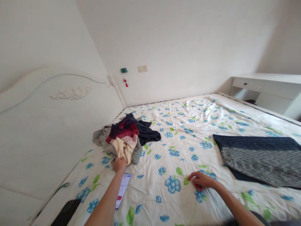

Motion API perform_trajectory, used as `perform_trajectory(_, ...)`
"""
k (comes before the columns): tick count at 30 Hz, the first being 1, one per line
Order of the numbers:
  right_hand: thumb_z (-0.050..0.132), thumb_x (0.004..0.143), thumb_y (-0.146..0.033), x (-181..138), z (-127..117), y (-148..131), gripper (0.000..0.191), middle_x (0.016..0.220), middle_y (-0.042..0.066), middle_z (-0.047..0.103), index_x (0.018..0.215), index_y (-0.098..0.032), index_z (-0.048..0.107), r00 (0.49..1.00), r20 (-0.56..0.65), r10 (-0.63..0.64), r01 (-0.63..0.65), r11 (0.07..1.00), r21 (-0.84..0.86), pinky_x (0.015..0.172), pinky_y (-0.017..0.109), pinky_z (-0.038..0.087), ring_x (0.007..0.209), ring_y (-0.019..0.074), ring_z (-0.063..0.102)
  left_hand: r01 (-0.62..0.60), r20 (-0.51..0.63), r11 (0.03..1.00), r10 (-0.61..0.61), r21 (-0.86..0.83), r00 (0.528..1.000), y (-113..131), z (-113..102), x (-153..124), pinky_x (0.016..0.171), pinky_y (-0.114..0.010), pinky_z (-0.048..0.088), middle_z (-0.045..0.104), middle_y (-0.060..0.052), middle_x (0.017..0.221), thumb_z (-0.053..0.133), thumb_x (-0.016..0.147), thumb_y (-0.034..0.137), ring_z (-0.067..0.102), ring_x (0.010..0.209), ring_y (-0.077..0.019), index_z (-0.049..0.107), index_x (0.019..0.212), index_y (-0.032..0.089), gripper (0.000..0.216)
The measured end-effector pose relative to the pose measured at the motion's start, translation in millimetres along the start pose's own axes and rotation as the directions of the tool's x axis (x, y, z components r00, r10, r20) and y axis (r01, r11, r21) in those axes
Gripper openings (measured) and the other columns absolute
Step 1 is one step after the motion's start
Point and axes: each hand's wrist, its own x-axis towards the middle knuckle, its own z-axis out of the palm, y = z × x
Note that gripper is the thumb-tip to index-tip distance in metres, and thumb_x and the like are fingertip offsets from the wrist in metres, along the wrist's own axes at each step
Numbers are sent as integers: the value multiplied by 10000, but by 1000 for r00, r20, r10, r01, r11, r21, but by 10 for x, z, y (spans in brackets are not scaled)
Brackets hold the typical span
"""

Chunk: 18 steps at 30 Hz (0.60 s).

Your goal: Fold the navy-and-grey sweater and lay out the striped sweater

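Observation:
My left hand [119, 164] is closed on the near edge of a cream-coloured garment [125, 147] with red and navy parts [124, 128], which lies on top of a heap of clothes. Under and around it are a grey garment [101, 137] and a dark navy garment [148, 133]. My right hand [201, 180] is over the flowered bedsheet [162, 194], its fingers apart and slightly bent, with nothing in them. To the right of that hand, a navy and grey knitted garment [258, 157] lies folded flat.
A phone [122, 190] with a lit screen lies beside my left forearm. Near the headboard [58, 125] rests a black object [67, 212]. A white desk [270, 91] stands beyond the bed's far right edge. Wall sockets [142, 68] are at the back.

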Motion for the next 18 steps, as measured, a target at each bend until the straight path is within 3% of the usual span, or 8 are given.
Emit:
perform_trajectory(2, 628, 785, -307, 5, 9, 5, 336, 651, -58, 701, 1099, -232, 721, 1000, -9, -3, 3, 1000, -2, 499, 193, 442, 494, 108, 615, -37, -18, 997, 35, -75, 999, 196, -61, -30, 990, -583, 580, 788, -295, 1096, 400, 908, 293, 725, 1193, -469, 760, 1180, 83, 497)
perform_trajectory(5, 628, 796, -310, 5, 25, 47, 335, 646, -56, 693, 1108, -224, 713, 1000, -17, -9, 9, 1000, -22, 502, 199, 443, 490, 110, 609, -130, -11, 972, 131, -197, 991, 558, -253, -104, 979, -448, 606, 806, -199, 1121, 365, 949, 311, 736, 1162, -367, 744, 1250, 110, 524)
perform_trajectory(7, 618, 809, -310, -4, 39, 69, 337, 650, -54, 689, 1117, -215, 716, 999, -35, -31, 29, 998, -51, 513, 209, 453, 495, 114, 607, -179, 33, 935, 199, -305, 980, 782, -492, -221, 913, -387, 625, 814, -131, 1071, 403, 965, 373, 751, 1089, -317, 733, 1291, 129, 524)
perform_trajectory(9, 625, 823, -326, -23, 54, 33, 319, 680, -38, 702, 1099, -209, 734, 991, -95, -98, 88, 990, -106, 541, 228, 477, 521, 124, 619, -194, 153, 851, 302, -488, 941, 938, -832, -418, 858, -377, 634, 810, -97, 1023, 485, 960, 462, 757, 1025, -302, 722, 1326, 129, 549)
perform_trajectory(11, 641, 851, -376, -71, 68, -121, 317, 768, 1, 744, 1090, -205, 760, 951, -210, -227, 194, 967, -168, 617, 264, 529, 610, 152, 668, -138, 315, 734, 443, -665, 840, 1006, -1246, -678, 836, -397, 632, 808, -88, 1010, 595, 924, 540, 754, 1013, -317, 716, 1359, 137, 605)
perform_trajectory(13, 622, 908, -463, -180, 91, -421, 384, 915, 55, 782, 1145, -200, 771, 860, -352, -368, 319, 928, -192, 734, 320, 584, 751, 192, 719, -67, 481, 708, 543, -703, 689, 1007, -1683, -962, 856, -425, 623, 811, -84, 1018, 726, 854, 547, 748, 1066, -357, 729, 1366, 164, 640)
perform_trajectory(16, 569, 986, -573, -501, 187, -1069, 539, 1243, 124, 768, 1368, -218, 704, 715, -472, -515, 508, 847, -155, 906, 401, 616, 1000, 243, 746, -14, 732, 817, 524, -576, 436, 1014, -2243, -1368, 899, -454, 607, 820, -69, 1016, 903, 700, 435, 720, 1185, -430, 784, 1301, 211, 653)
perform_trajectory(18, 633, 981, -545, -788, 324, -1513, 636, 1525, 119, 648, 1561, -290, 578, 660, -383, -646, 642, 750, -159, 1022, 442, 603, 1252, 273, 691, -10, 835, 876, 463, -482, 297, 1088, -2490, -1623, 894, -442, 607, 830, -61, 1043, 964, 624, 385, 719, 1201, -440, 815, 1229, 236, 641)
